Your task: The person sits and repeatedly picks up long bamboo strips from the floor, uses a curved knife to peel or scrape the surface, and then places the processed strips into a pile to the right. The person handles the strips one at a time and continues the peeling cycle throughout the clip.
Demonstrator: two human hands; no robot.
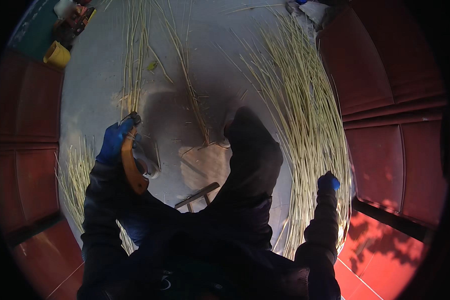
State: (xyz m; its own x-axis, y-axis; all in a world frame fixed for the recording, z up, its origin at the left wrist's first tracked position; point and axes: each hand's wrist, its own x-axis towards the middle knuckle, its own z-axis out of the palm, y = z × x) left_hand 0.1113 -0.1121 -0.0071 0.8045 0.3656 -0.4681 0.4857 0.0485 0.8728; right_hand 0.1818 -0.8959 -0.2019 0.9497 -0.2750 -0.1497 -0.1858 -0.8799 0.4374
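My left hand (115,141), in a blue glove, is closed round the upper end of a curved orange-brown wooden tool (131,162), whose kind I cannot make out. A small dark end shows above the fingers, beside the near ends of a loose bundle of long, thin stalks (133,75). My right hand (329,181), also blue-gloved, is closed low over the big heap of pale stalks (307,100) on the right. Whether any stalk is inside that fist is hidden.
Between my legs lie a darker thin bundle (197,112) and a small wooden frame (197,196). Another stalk pile (75,175) is at the left. Dark red panels (377,165) line both sides. A yellow bucket (57,55) stands far left. Scraps litter the grey floor (95,75).
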